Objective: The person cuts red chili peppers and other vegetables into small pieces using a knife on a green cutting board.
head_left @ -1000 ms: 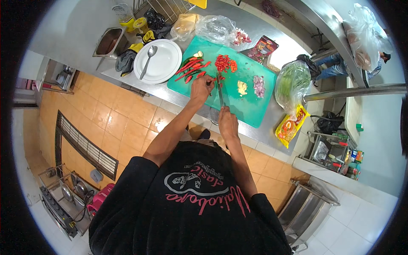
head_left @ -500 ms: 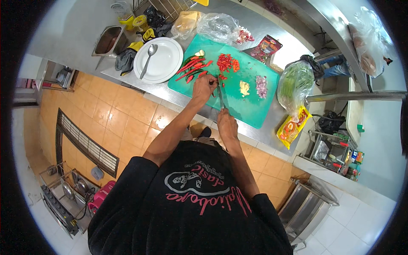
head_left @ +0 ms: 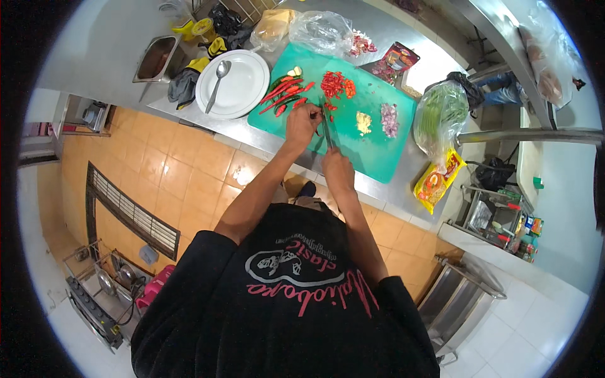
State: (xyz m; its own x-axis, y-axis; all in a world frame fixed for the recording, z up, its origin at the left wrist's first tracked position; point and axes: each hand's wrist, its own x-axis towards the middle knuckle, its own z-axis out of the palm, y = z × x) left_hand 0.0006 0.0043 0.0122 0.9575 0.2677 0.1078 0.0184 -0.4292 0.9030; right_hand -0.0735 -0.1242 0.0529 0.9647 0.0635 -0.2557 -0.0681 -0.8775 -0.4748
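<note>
My right hand [head_left: 339, 170] is closed round the handle of a knife [head_left: 327, 129], its blade pointing away across the green cutting board [head_left: 372, 154]. Just left of the blade, my left hand [head_left: 303, 126] is closed in a pinch on a chili pepper, which the fingers mostly hide. Chopped red chili [head_left: 336, 84] lies in a heap beyond the knife tip, with a few bits beside the blade. Whole red and dark green chilies [head_left: 287, 93] lie left of it, with peeled garlic cloves [head_left: 294, 71] behind. Chopped garlic [head_left: 363, 123] and diced shallot [head_left: 389, 120] form small piles to the right.
Left of the board stands a white plate [head_left: 242, 94] with a spoon [head_left: 218, 85] on it. A metal container [head_left: 157, 60] is farther left. Right of the board lie a bag of green vegetables [head_left: 441, 116] and a yellow packet [head_left: 436, 184]. Plastic bags [head_left: 321, 33] lie behind.
My right hand has moved slightly away from me and to the right with the knife. The left hand stays at the blade, still pinching. The view has shifted a little.
</note>
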